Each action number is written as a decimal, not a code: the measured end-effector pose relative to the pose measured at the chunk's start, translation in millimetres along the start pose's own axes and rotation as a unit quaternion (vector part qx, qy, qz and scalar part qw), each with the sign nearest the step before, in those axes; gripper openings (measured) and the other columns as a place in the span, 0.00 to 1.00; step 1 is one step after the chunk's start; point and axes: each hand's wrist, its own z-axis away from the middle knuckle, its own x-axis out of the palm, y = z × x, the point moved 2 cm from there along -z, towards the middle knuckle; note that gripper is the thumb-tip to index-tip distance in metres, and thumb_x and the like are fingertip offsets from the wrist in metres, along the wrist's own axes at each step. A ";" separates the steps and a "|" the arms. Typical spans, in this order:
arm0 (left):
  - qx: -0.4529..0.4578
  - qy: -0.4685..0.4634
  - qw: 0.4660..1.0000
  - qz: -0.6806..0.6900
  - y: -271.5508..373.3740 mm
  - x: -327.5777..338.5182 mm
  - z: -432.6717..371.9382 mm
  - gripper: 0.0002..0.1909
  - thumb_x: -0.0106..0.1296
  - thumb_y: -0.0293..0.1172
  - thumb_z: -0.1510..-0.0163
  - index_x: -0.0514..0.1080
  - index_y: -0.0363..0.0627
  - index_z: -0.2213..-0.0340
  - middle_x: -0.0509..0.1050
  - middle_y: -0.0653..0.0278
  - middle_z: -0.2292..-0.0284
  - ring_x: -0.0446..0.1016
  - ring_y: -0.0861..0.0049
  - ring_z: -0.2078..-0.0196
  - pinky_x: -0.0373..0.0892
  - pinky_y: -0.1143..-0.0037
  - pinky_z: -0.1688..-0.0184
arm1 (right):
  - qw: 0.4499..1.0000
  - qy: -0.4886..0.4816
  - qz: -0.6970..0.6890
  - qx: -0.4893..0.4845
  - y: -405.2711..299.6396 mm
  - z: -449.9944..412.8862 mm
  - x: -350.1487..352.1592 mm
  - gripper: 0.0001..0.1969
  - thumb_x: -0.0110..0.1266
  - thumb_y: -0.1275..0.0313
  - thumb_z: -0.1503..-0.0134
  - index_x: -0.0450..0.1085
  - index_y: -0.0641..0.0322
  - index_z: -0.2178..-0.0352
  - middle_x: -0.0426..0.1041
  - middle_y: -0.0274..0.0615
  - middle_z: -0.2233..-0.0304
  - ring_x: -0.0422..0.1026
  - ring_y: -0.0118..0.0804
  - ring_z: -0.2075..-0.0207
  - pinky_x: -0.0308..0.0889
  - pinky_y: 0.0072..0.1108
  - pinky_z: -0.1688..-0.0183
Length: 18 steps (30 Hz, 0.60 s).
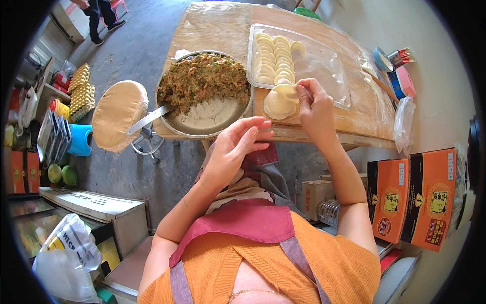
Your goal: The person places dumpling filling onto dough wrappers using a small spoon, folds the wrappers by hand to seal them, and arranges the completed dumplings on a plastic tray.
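Note:
My right hand [316, 108] pinches the edge of a round dough wrapper [287, 91], partly lifted above a stack of wrappers [279, 106] at the table's near edge. My left hand [237, 146] is in the air just in front of the table, palm turned inward, fingers apart, holding nothing. Left of the stack, a wide metal pan [212, 129] holds chopped filling [205, 81], with a flat metal spatula [150, 119] resting in it over the rim. Behind the wrappers, a clear plastic tray [322, 68] holds two overlapping rows of pale round dough pieces [283, 57] and a single one beside them.
The floured wooden table [212, 22] bears a rolling pin [383, 87], a blue bowl [382, 59] and a plastic bag [403, 121] at right. A round cushioned stool [119, 116] stands left of the pan. Orange cartons [431, 197] are at lower right. Another person [99, 19] stands far left.

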 end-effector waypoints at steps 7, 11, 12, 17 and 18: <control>-0.048 0.010 0.997 0.067 -26.9 15.2 -34.8 0.27 0.43 0.40 0.30 0.58 0.30 0.40 0.68 0.49 0.42 0.69 0.66 0.40 0.68 0.68 0.40 | 1.000 0.014 0.017 0.007 12.6 -5.9 -7.5 0.04 0.52 0.77 0.37 0.71 0.69 0.63 0.78 0.52 0.71 0.77 0.40 0.71 0.69 0.27 0.66; -0.051 0.011 0.994 0.094 -32.1 21.9 -42.1 0.28 0.43 0.43 0.31 0.58 0.30 0.40 0.67 0.50 0.42 0.68 0.66 0.39 0.67 0.68 0.39 | 0.996 0.030 -0.050 0.064 12.9 -1.7 -17.8 0.04 0.52 0.76 0.36 0.71 0.67 0.64 0.73 0.39 0.76 0.65 0.24 0.76 0.62 0.20 0.72; -0.045 0.019 0.993 0.109 -33.0 21.8 -43.8 0.29 0.43 0.43 0.31 0.58 0.30 0.40 0.67 0.50 0.42 0.68 0.65 0.39 0.67 0.68 0.39 | 0.994 0.025 -0.079 0.072 7.1 -0.1 -19.3 0.05 0.52 0.75 0.36 0.71 0.67 0.64 0.71 0.34 0.77 0.60 0.20 0.76 0.59 0.18 0.73; -0.031 0.029 0.987 0.152 -39.8 26.0 -58.6 0.31 0.43 0.48 0.31 0.58 0.30 0.40 0.68 0.50 0.43 0.69 0.65 0.40 0.67 0.66 0.39 | 0.990 -0.005 -0.118 0.081 -16.8 -3.7 -23.3 0.05 0.52 0.74 0.35 0.71 0.66 0.66 0.70 0.31 0.79 0.62 0.18 0.80 0.58 0.18 0.77; -0.029 0.028 0.984 0.174 -40.3 26.3 -59.6 0.32 0.43 0.49 0.32 0.58 0.30 0.40 0.69 0.50 0.44 0.69 0.65 0.40 0.67 0.66 0.39 | 0.981 -0.028 -0.163 0.104 -20.0 -3.9 -24.0 0.06 0.52 0.74 0.35 0.71 0.66 0.66 0.70 0.31 0.79 0.62 0.18 0.81 0.58 0.18 0.79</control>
